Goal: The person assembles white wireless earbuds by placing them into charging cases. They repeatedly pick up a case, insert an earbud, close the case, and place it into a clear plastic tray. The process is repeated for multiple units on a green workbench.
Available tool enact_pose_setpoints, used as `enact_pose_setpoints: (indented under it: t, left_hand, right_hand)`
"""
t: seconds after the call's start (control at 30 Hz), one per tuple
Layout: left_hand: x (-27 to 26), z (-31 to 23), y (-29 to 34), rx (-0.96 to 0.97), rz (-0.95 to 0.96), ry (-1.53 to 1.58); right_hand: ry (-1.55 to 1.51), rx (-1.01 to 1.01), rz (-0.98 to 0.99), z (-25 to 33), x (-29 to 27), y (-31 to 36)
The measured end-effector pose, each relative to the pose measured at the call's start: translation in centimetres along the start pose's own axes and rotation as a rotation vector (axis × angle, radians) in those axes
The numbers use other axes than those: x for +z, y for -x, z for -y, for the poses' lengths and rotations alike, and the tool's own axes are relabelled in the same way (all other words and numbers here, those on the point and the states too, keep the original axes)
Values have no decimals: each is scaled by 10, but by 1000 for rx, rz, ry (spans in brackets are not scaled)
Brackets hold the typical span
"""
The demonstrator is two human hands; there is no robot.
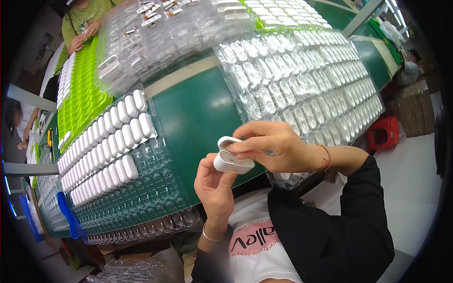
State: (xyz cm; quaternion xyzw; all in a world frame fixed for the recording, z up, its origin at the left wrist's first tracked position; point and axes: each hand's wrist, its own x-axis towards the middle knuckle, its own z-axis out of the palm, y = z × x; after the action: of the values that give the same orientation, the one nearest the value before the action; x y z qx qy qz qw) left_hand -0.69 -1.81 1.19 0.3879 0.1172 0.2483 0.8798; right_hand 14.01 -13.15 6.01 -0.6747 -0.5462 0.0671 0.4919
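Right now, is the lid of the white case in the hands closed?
No, the lid is raised open above the white case.

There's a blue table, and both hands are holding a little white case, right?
Not quite: the table is green, not blue, as the head view shows. The left hand and right hand are both holding a little white case, like you said.

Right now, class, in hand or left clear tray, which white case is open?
The white case between the left hand and right hand: its lid is raised, while cases in the tray look closed.
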Motion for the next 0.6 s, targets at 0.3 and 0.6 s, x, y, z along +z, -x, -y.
enact_pose_setpoints:
  t: [0.3,0.6]
  left_hand:
    - [3,-2,-22,131,-206,-11]
    - [4,-7,-8,118,-62,-377]
  right_hand:
    - [126,-123,116,-3,11,-32]
    - [223,-63,29,-46,-7,-116]
